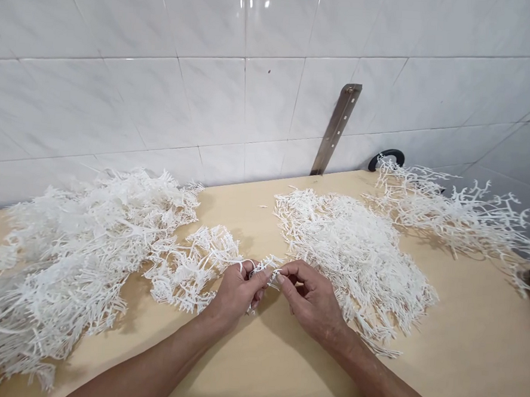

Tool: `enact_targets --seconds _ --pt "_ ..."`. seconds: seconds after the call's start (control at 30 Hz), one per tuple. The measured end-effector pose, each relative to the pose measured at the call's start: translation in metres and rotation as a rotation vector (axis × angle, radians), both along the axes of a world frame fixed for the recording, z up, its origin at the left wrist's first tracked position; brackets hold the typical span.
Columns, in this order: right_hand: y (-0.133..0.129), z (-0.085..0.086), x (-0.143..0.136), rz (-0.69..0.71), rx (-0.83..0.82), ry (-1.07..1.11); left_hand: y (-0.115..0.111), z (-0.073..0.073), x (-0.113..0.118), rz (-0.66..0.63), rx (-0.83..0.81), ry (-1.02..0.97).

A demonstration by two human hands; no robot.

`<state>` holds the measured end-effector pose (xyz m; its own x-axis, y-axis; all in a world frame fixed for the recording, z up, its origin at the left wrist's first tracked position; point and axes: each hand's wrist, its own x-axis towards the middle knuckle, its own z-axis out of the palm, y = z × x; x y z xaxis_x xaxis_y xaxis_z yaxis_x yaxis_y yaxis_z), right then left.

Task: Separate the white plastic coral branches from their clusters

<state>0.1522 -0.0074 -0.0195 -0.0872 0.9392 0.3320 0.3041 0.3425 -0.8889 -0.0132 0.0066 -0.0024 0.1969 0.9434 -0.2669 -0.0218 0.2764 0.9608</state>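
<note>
Between my two hands is a small white branched plastic sprig [267,264]. My left hand [244,287] is closed, its thumb and fingers pinching the sprig. From the right, my right hand [308,294] pinches the sprig's tips between thumb and forefinger. Just left of my left hand lies a small heap of curly white branched pieces [193,266]. Beside my right hand spreads a flat pile of short, loose white pieces [356,246]. The curled fingers hide part of the sprig.
A large heap of white branched plastic [86,253] covers the table's left side. More open white branches [453,210] lie at the back right, near a black ring [388,158]. A metal strip [336,131] leans on the tiled wall behind the wooden table [255,365].
</note>
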Motion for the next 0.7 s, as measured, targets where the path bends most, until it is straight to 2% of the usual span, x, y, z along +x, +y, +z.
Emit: enact_targets --seconds 0.7 --pt "0.0001 0.0027 0.0002 -0.012 -0.158 0.055 -0.0015 -0.0019 0.0005 0.012 -0.004 0.044"
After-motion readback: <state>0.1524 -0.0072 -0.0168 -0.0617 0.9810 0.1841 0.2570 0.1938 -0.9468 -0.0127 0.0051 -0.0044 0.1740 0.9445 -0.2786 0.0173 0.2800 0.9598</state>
